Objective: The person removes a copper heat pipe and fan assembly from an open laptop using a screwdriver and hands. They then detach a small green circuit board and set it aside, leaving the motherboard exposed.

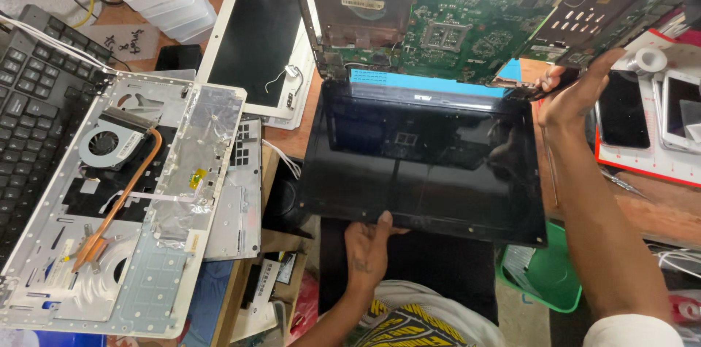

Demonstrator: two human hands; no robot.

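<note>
A dismantled laptop lies open across the bench edge. Its glossy black screen panel [431, 157] faces up toward me, and its base [467, 18], with the green circuit board exposed, tilts up behind the hinge. My left hand [369, 245] grips the near edge of the screen panel from below, thumb on top. My right hand [577, 88] holds the base at its right hinge corner, fingers wrapped around the edge.
A silver laptop chassis [124, 201] with a fan and copper heat pipe lies at left, beside a black keyboard [33, 99]. A white-framed tablet [255, 40] sits behind. Phones [624, 110] rest on a red-edged mat at right. A green basket [548, 281] stands below.
</note>
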